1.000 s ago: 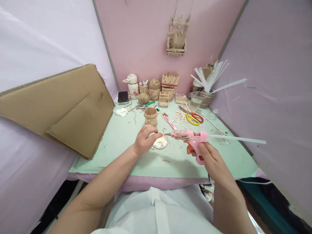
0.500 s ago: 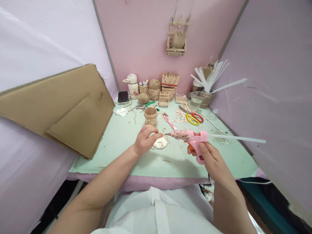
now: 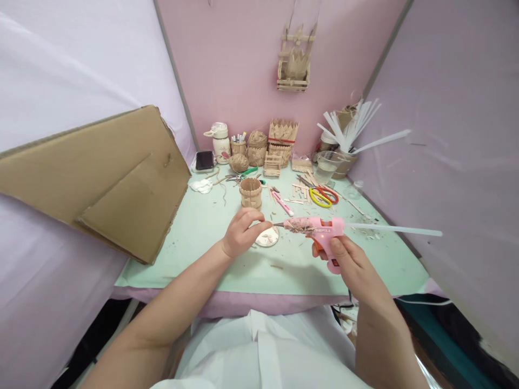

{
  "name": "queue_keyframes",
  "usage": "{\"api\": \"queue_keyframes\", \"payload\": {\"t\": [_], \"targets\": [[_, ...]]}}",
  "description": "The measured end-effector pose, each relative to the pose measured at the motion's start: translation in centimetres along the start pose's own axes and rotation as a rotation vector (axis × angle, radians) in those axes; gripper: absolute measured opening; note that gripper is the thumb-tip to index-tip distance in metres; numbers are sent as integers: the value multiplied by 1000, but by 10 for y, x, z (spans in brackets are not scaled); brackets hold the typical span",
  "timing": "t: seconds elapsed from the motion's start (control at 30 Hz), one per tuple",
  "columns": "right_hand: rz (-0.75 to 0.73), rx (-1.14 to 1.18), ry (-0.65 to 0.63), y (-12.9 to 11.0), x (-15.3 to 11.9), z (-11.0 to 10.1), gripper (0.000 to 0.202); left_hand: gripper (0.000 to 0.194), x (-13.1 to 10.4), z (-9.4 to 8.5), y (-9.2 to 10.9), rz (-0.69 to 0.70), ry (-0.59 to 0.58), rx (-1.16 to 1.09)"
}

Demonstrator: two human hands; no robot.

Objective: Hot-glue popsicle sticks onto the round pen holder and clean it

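My right hand (image 3: 344,256) is closed around the handle of a pink glue gun (image 3: 314,226), which has a long clear glue stick (image 3: 393,229) poking out of its back. The gun's metal nozzle points left, right at the fingertips of my left hand (image 3: 245,232). Thumb and fingers of that hand are pinched together; whatever they hold is too small to make out. Below the fingertips lies a round white dish (image 3: 267,237) with small scraps on it. Just beyond my left hand stands a small round cup made of wooden sticks (image 3: 251,193).
Scissors with red and yellow handles (image 3: 322,195), a pink pen-like tool (image 3: 283,204) and loose wooden sticks (image 3: 300,192) lie to the right. Twine balls (image 3: 239,163), a bottle (image 3: 221,145) and a tub of glue sticks (image 3: 346,162) stand behind. Cardboard (image 3: 121,178) leans at left.
Almost nothing differs. The glue gun has shifted very slightly left, its nozzle still by my left fingertips; both hands keep their grip.
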State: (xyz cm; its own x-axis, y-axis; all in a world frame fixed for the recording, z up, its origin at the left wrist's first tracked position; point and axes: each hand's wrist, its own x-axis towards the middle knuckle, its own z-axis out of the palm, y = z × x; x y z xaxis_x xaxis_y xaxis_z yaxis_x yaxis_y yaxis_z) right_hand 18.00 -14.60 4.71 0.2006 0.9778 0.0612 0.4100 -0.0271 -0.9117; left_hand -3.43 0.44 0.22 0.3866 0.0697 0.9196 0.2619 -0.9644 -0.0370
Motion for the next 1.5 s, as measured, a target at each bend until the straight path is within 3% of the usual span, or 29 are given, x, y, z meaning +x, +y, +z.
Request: {"api": "queue_keyframes", "payload": {"t": [0.23, 0.43, 0.53, 0.67, 0.87, 0.97, 1.03, 1.13, 1.23, 1.3, 1.4, 1.5], "targets": [[-23, -89, -29, -4, -1, -4, 44, 17, 1, -1, 0, 44, -75, 11], [-13, -298, 21, 1, -1, -15, 40, 17, 3, -1, 0, -12, -34, 3], [14, -458, 163, 15, 7, -29, 38, 11, 7, -2, -2, -175, 38, -29], [101, -721, 291, 49, 24, -50, 46, 6, 13, -6, -9, -519, 205, -123], [230, -956, 234, 97, 40, -68, 46, 8, 14, -15, -29, -872, 407, -271], [282, -1022, 245, 95, 38, -73, 51, 11, 12, -16, -38, -989, 442, -319], [232, -1023, 303, 78, 35, -73, 59, 13, 10, -14, -42, -1047, 465, -354], [-9, -867, 300, 39, 38, -56, 68, 15, 8, -11, -45, -1110, 477, -420], [-239, -616, 157, 2, 61, -11, 71, 19, 7, -9, -45, -1172, 457, -517], [-288, -465, 5, -12, 87, 27, 77, 23, 8, -10, -46, -1233, 413, -586], [-247, -361, -93, -16, 131, 78, 93, 31, 8, -12, -47, -1302, 320, -641], [-252, -289, -149, -8, 160, 108, 98, 34, 7, -14, -49, -1302, 280, -654]]}}
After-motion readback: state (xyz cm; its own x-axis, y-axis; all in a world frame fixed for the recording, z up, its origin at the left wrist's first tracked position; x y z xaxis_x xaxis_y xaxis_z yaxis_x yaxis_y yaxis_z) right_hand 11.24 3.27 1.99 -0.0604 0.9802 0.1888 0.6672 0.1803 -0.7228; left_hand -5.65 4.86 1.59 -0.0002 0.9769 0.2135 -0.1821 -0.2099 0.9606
